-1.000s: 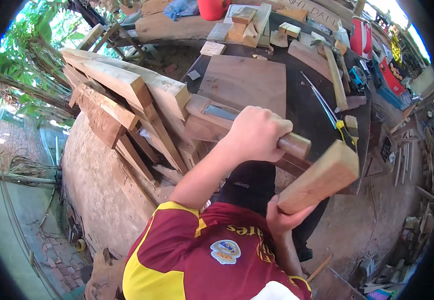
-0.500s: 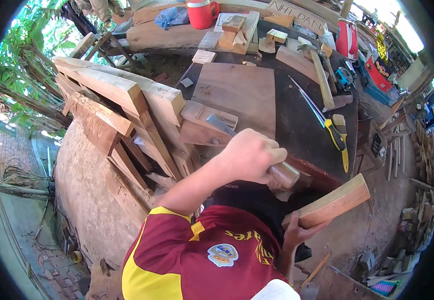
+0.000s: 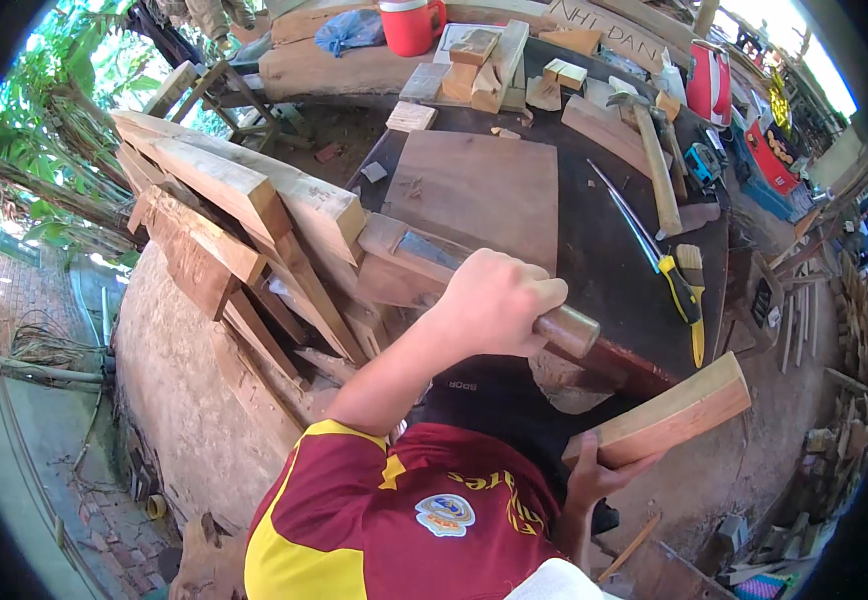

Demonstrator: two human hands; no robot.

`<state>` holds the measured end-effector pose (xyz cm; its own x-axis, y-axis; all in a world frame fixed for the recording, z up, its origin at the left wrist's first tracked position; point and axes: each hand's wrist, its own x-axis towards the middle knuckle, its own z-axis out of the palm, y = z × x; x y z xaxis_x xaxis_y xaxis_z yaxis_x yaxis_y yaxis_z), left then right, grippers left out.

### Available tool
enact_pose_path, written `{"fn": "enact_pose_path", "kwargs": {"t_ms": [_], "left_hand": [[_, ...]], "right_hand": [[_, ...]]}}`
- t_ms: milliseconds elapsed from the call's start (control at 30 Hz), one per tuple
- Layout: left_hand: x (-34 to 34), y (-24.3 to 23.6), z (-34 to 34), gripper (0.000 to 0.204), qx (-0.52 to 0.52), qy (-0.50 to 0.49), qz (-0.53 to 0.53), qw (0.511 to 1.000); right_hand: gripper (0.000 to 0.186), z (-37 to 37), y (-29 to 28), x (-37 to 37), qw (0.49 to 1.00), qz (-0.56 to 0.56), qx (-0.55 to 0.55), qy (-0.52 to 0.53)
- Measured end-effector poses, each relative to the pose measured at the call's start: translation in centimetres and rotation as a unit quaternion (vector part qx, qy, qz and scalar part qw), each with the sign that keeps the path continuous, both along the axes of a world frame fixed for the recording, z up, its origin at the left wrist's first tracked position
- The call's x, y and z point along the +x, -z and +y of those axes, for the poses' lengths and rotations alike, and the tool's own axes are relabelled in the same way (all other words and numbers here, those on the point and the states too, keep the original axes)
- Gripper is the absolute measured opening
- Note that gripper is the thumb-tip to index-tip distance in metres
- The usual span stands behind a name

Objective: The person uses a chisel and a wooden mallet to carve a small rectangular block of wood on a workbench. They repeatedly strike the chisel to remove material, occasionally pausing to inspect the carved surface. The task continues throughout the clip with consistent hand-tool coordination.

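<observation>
My left hand (image 3: 499, 300) is closed around a chisel (image 3: 569, 331), whose thick wooden handle end sticks out to the right of my fist. Its flat metal blade (image 3: 426, 249) points left and lies low over the top of a wooden workpiece (image 3: 399, 283) at the table's near left edge. Whether the blade's edge touches the wood I cannot tell. Lower right, my right hand (image 3: 599, 480) grips a thick, squared wooden block (image 3: 669, 415) from below, holding it tilted upward to the right, apart from the table.
On the dark table (image 3: 594, 240) lie a flat board (image 3: 474, 190), a hammer (image 3: 657, 165), a yellow-handled screwdriver (image 3: 676, 285), a brush (image 3: 690, 265) and wood offcuts (image 3: 499, 70). Long beams (image 3: 304, 195) lean at the left. A red jug (image 3: 409, 25) stands behind.
My left hand has shifted slightly left with the chisel, and the blade lies further over the workpiece. My right hand still holds the wooden block. The view has shifted a little.
</observation>
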<state>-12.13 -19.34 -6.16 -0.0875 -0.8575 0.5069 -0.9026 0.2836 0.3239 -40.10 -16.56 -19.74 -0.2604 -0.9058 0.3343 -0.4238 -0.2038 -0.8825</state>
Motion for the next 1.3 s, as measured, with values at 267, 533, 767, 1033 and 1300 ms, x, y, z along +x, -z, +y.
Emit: {"fn": "enact_pose_path", "kwargs": {"t_ms": [267,533,767,1033,1300], "left_hand": [[-0.3,0.5,-1.1,0.024,-0.019,-0.049,-0.006,0.999],[-1.2,-1.8,1.7,0.024,-0.027,-0.008,0.016,0.999],[-1.1,-2.2,4.4,0.025,0.084,-0.092,0.005,0.992],[0.6,0.0,4.6,0.043,0.145,-0.236,-0.024,0.961],[1.0,0.9,3.1,0.034,0.145,-0.237,-0.026,0.960]], "right_hand": [[0.110,-3.0,-1.2,-0.5,0.999,-0.027,0.001,-0.020],[0.101,-3.5,0.2,-0.4,0.997,-0.037,-0.065,-0.031],[0.101,-2.4,0.7,-0.5,0.995,-0.022,-0.082,-0.058],[0.102,-2.1,0.1,-1.1,0.993,-0.054,-0.073,-0.075],[0.102,-2.7,0.1,-1.3,0.996,-0.049,-0.056,-0.051]]}}
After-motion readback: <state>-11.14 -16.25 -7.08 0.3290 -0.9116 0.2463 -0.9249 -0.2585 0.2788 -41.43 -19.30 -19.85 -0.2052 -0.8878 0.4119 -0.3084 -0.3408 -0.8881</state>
